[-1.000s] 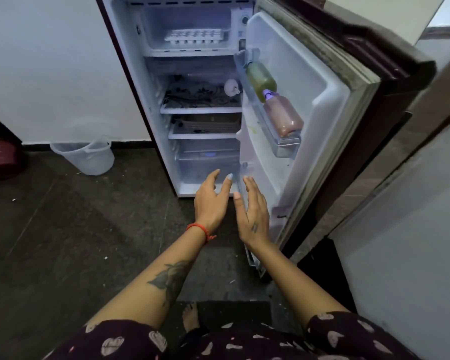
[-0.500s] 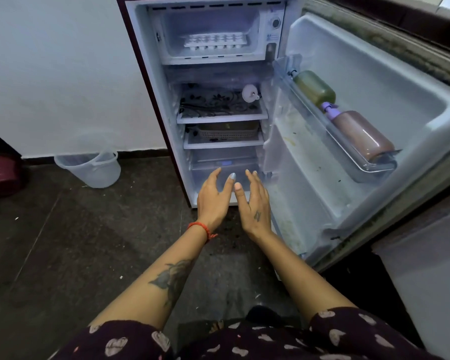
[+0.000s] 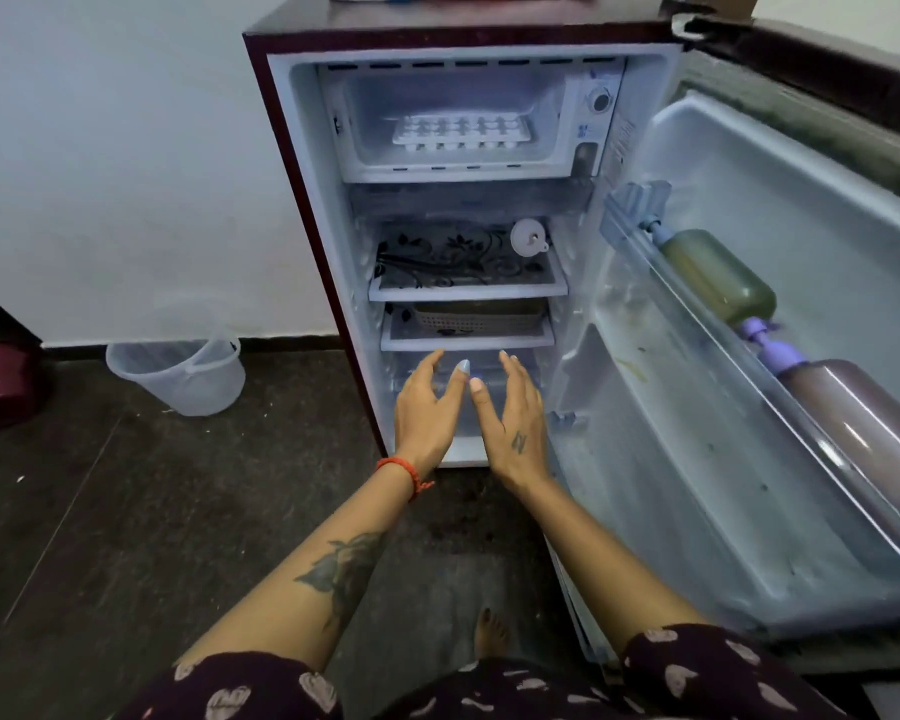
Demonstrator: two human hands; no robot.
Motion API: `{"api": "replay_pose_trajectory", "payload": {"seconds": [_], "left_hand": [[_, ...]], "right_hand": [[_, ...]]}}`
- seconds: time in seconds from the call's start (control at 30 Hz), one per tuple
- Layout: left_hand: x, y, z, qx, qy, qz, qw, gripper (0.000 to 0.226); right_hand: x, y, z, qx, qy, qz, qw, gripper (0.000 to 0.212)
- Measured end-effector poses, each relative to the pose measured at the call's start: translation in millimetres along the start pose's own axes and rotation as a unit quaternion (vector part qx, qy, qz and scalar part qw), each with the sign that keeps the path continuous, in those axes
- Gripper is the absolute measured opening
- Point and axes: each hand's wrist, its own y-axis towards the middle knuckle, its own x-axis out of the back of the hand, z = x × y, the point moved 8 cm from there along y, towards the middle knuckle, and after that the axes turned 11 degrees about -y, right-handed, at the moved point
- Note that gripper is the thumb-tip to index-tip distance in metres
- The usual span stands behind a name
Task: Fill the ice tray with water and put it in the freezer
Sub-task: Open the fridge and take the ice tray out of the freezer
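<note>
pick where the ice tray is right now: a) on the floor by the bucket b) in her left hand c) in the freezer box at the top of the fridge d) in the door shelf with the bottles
c, since the ice tray lies flat in the freezer box at the top of the open fridge, while the left hand and the right hand are both open and hold nothing.

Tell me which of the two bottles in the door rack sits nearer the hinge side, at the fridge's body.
The green bottle. It lies closest to the fridge interior, while the brown bottle with the purple cap lies further out along the same rack, toward the door's free edge.
</note>
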Motion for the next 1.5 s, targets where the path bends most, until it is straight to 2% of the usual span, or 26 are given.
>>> {"api": "replay_pose_trajectory", "payload": {"seconds": [0.33,0.57,0.7,0.83,1.0,1.3,1.4,1.5], "left_hand": [[-17.0,101.3,-5.5,0.0,-0.018,-0.021,1.0,0.055],[-28.1,166.4,-7.3,-0.017,-0.024,-0.016,0.999,0.056],[-30.8,206.6,-12.0,-0.029,-0.03,-0.011,0.999,0.062],[-29.6,255.7,-26.6,-0.044,-0.036,-0.019,0.998,0.067],[-25.5,308.2,-43.6,-0.062,-0.044,-0.03,0.997,0.071],[-5.7,376.8,-68.2,-0.123,-0.033,-0.106,0.986,0.058],[-5.3,388.2,-83.3,-0.17,-0.002,-0.1,0.98,0.051],[-3.8,412.9,-88.1,-0.164,-0.01,-0.099,0.982,0.054]], "right_hand": [[-14.9,102.1,-5.1,0.006,-0.007,-0.002,1.0,0.065],[-21.8,162.5,-7.6,-0.002,-0.011,-0.022,1.0,0.072],[-23.8,200.1,-6.0,-0.016,-0.012,-0.045,0.999,0.076],[-23.9,245.2,2.5,-0.02,-0.011,-0.062,0.998,0.071],[-19.7,301.0,17.5,-0.016,-0.018,-0.094,0.995,0.076],[-0.9,377.4,28.5,-0.016,0.034,-0.175,0.984,0.06],[14.1,397.4,30.8,-0.025,0.041,-0.239,0.97,0.054],[24.1,419.3,33.6,-0.032,0.02,-0.265,0.964,0.051]]}}
